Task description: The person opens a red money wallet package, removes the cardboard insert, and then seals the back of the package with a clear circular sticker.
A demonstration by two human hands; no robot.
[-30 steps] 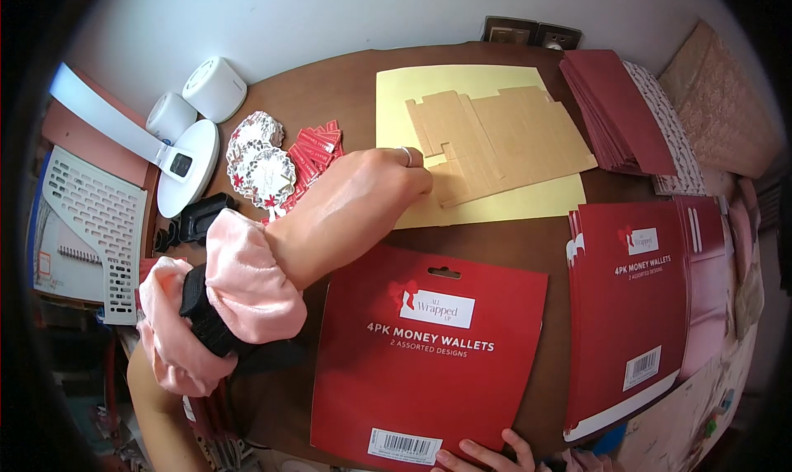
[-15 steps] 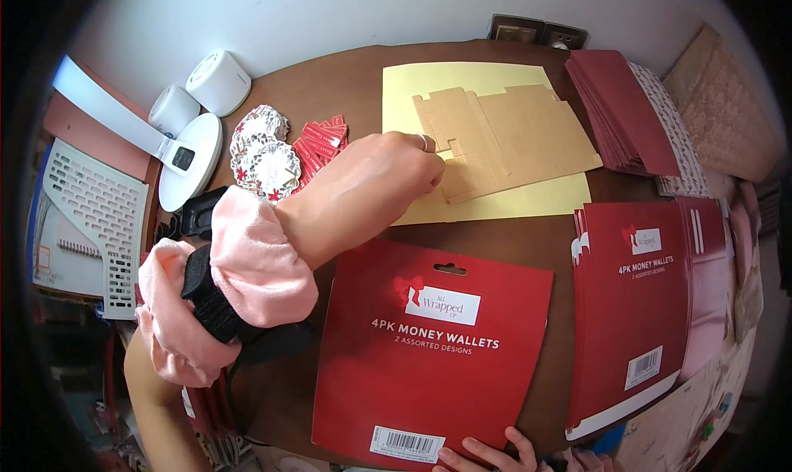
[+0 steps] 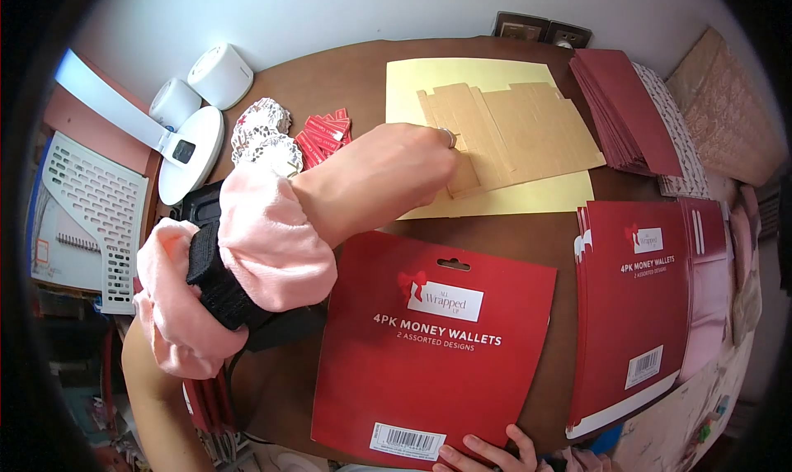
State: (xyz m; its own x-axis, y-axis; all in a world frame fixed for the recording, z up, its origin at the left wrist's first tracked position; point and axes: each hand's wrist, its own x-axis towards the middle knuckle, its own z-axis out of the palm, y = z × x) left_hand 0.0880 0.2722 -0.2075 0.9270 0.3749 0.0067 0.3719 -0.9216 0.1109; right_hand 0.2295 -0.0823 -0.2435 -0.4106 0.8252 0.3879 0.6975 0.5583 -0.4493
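My left hand (image 3: 400, 168) reaches across the desk, palm down, fingers curled closed over the left side of a flat kraft cardboard piece (image 3: 536, 129). Its fingertips, and anything in them, are hidden. That cardboard lies on a pale yellow sheet (image 3: 417, 76). Nearer to me is a red card (image 3: 429, 381) printed "4PK MONEY WALLETS", with a hang hole and a barcode. At its lower right edge my right hand (image 3: 495, 455) grips the card, fingers over the front; the thumb is not visible.
Red printed packs (image 3: 631, 315) are stacked at right, with dark red envelopes (image 3: 627, 113) behind. Round floral tags (image 3: 262, 138) and small red labels (image 3: 323, 135) lie back left. A white lamp (image 3: 194, 158) and two white cylinders (image 3: 221, 76) stand at left.
My left hand has shifted right over the kraft cardboard, covering its notch. My right hand stays on the red card.
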